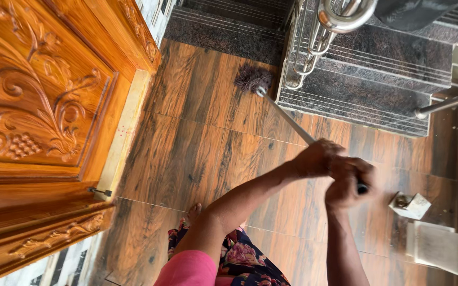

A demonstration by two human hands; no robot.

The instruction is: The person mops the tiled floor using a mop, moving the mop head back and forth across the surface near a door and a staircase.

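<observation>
Gripping the mop handle (287, 117), left hand (316, 158) and right hand (345, 182), fingers wrapped tight

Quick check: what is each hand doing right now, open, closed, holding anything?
Left hand: closed around the mop handle, further down the handle.
Right hand: closed around the handle's top end.

Mop (287, 119) with a slim metal handle and a dark stringy head, slanted across the wood-look floor, head far, beside the stone step's corner
</observation>
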